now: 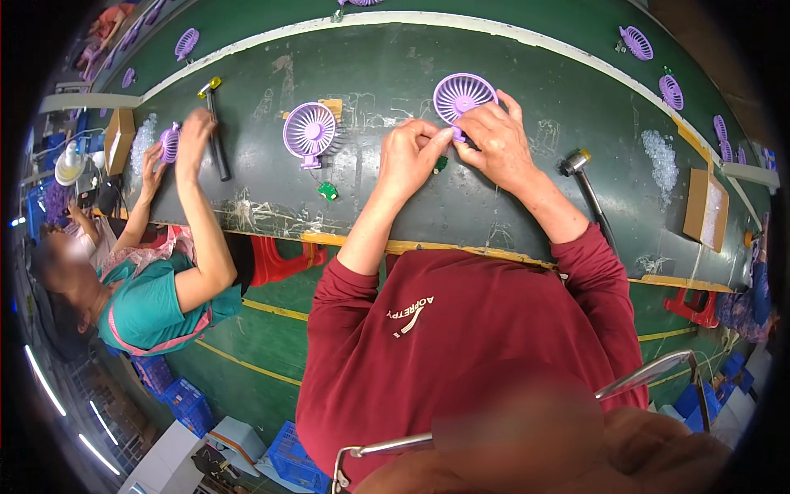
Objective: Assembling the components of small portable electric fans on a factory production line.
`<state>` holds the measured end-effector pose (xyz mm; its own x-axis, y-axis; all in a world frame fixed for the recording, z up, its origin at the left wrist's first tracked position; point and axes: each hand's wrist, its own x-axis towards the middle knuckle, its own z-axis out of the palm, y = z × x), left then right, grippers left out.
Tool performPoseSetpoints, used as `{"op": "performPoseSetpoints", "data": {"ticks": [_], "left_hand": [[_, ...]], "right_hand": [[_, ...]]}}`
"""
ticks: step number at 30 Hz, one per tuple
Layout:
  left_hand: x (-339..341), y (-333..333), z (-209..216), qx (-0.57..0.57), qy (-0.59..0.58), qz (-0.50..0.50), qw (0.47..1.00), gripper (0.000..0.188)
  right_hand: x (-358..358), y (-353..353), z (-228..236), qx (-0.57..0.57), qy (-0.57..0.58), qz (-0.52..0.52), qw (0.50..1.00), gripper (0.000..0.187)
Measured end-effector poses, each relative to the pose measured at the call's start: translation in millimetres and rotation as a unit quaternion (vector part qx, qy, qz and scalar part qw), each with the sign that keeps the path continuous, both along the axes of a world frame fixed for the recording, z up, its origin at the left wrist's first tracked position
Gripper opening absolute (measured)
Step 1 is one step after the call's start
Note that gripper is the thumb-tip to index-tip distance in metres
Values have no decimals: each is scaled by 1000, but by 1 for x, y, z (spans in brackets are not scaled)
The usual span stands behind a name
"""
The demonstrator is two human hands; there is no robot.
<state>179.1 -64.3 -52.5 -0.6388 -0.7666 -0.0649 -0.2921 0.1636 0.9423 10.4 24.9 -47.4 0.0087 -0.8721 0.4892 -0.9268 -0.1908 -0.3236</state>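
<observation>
Over the dark workbench, a purple fan cage [462,92] with radial ribs lies between my two hands. My left hand [411,156] pinches at the small purple neck at its lower end, thumb and fingers pressed together. Curled round the right side of that same neck is my right hand [499,146], its fingers closed on it. A small green circuit board [440,165] hangs just below my fingertips, partly hidden. To the left, a second purple fan cage [310,130] rests on the bench, with another green circuit board [327,191] below it.
A hammer [586,185] lies right of my right forearm, near loose clear pieces [661,165] and a cardboard box [706,210]. At the left, a co-worker [160,284] handles a purple part beside another hammer [216,132]. More purple fan parts [636,43] sit beyond the white rail.
</observation>
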Motion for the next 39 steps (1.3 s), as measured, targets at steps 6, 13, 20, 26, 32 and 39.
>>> {"op": "performPoseSetpoints", "data": {"ticks": [6, 13, 20, 26, 32, 39], "left_hand": [[-5, -6, -14, 299, 165, -56, 938, 14], [-29, 12, -18, 418, 306, -42, 854, 11], [-54, 34, 0, 469, 329, -23, 819, 14], [-51, 29, -10, 486, 315, -40, 814, 14], [-57, 27, -7, 472, 293, -35, 830, 12], [-55, 9, -16, -194, 95, 35, 976, 12]], "right_hand": [[-9, 2, 19, -6, 3, 52, 999, 28], [-1, 27, 40, -107, -110, -105, 983, 41], [-4, 38, 15, -94, -195, -118, 969, 25], [-24, 42, 31, -54, -158, -89, 982, 9], [-24, 39, 25, -75, -178, -96, 976, 10], [-53, 89, 36, 8, -135, -201, 970, 36]]}}
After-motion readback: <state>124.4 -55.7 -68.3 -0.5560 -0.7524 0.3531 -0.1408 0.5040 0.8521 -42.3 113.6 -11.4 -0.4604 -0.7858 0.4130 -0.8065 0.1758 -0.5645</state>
